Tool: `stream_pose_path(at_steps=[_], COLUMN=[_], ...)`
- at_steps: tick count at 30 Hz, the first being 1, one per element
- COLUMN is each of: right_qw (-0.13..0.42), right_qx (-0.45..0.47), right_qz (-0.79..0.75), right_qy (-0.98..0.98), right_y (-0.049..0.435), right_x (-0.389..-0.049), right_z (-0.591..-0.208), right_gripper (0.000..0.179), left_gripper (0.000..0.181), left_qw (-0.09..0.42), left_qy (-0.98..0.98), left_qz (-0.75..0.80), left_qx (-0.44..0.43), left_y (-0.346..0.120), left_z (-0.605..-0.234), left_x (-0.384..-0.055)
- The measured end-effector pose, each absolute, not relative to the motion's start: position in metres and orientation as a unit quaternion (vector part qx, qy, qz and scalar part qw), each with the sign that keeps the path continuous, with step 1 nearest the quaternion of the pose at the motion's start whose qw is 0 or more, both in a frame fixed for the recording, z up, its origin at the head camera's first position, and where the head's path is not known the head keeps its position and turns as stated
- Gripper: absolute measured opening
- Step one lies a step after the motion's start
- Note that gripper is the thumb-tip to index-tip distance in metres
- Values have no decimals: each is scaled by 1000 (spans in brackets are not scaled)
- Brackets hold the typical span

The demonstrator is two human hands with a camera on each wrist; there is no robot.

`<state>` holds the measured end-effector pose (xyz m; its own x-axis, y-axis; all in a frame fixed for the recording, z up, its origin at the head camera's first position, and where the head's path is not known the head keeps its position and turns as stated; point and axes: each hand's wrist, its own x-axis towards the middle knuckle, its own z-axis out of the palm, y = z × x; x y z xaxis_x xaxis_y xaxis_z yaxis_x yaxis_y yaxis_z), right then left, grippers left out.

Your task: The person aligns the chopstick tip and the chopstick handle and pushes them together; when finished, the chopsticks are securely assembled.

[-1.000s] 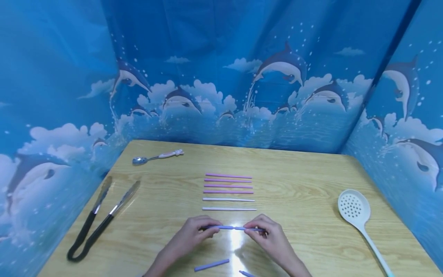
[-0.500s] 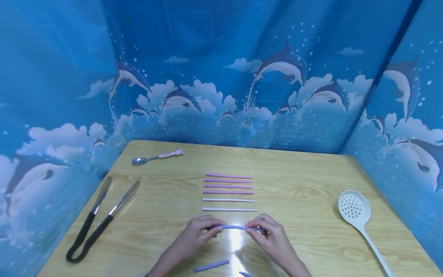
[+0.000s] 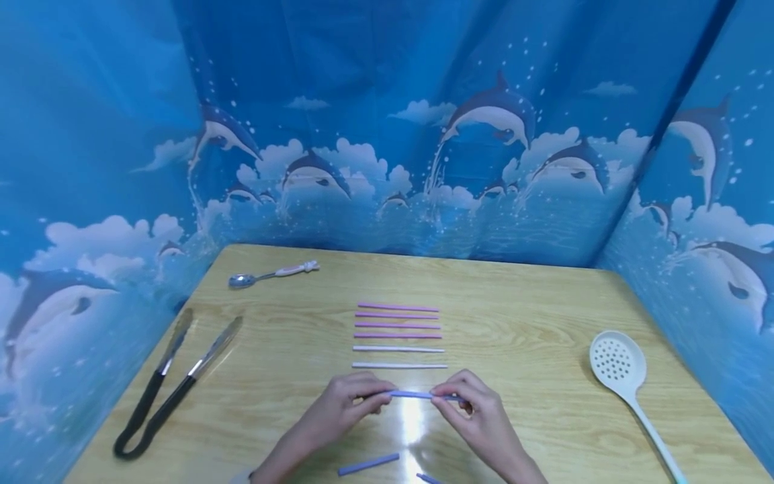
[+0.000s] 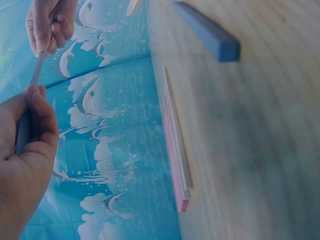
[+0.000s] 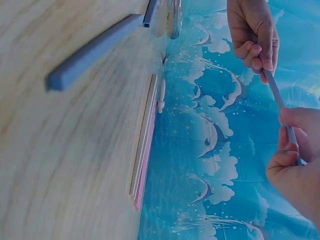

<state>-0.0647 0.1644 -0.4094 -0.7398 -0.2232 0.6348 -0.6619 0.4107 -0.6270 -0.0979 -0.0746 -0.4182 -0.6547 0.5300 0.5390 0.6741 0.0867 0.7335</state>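
A purple two-piece chopstick [image 3: 412, 394] is held level above the table in the head view, its halves meeting in one straight line. My left hand [image 3: 351, 407] pinches its left part between thumb and fingers. The right part is gripped by the thumb and curled fingers of my right hand [image 3: 478, 411]. Both ends are partly hidden by the hands. Nearer to me lie two loose purple chopstick pieces, a thicker one [image 3: 369, 464] and another [image 3: 428, 478] cut off by the frame edge. Beyond my hands, white chopsticks [image 3: 399, 366] and pink chopsticks [image 3: 398, 325] lie in parallel rows.
Black-handled tongs [image 3: 163, 396] lie spread on the left of the wooden table [image 3: 514, 316]. A spoon [image 3: 273, 274] with a pale handle rests at the back left. On the right is a white slotted skimmer [image 3: 619, 366]. A dolphin-print curtain [image 3: 375, 121] encloses the back and sides.
The small gap or notch between the two purple pieces has closed, and they now look like one continuous stick. My left hand has moved slightly right, towards the right hand.
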Motion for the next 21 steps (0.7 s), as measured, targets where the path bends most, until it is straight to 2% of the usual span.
stream_pose_path(at_steps=[11, 17, 21], right_qw=[219, 166, 156], right_qx=[291, 301, 292], right_qz=[456, 457, 453], right_qy=[-812, -820, -828], right_y=[161, 164, 169], right_x=[-66, -68, -72], right_z=[-413, -417, -420], right_gripper=[24, 20, 21], left_gripper=[16, 20, 26], left_qw=[74, 16, -14], left_qy=[-740, -770, -790], left_qz=[-531, -516, -509], left_qx=[-407, -374, -342], left_y=[-78, -83, -85], left_z=[-425, -424, -426], left_x=[-94, -93, -98])
